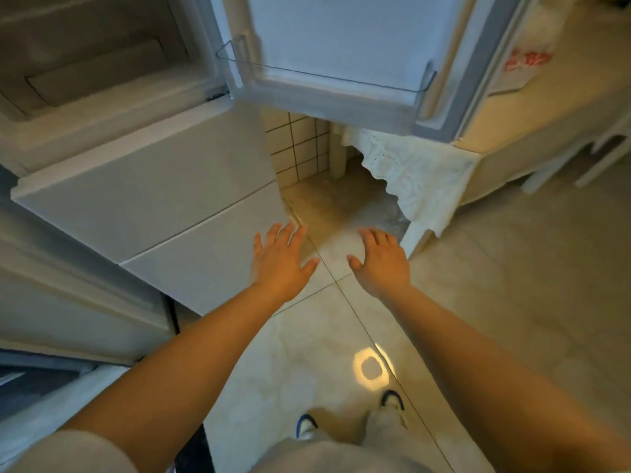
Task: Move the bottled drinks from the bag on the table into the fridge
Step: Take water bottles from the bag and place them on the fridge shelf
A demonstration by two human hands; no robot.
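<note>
The fridge (146, 186) stands at the left, its upper door (341, 46) swung open, the clear door shelf (327, 76) bare. Right of that door a plastic bag (526, 59) lies on the surface (532, 107). Below the fridge door, left hand (278, 264) and right hand (380, 262) hover over the floor (512, 268), each grip spread open, holding nothing.

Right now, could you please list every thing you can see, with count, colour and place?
fridge: one, white, left, top compartment open
fridge door: one, white, swung open at top centre
door shelf: one, clear, low on the door, nothing visible in it
bag: one, white with red print, on the table at top right
table: one, cream, right
lace cloth: one, white, hanging from the table's edge
floor: pale tiles
shoes: two, dark, bottom centre
left hand: open, holding nothing
right hand: open, holding nothing
</note>
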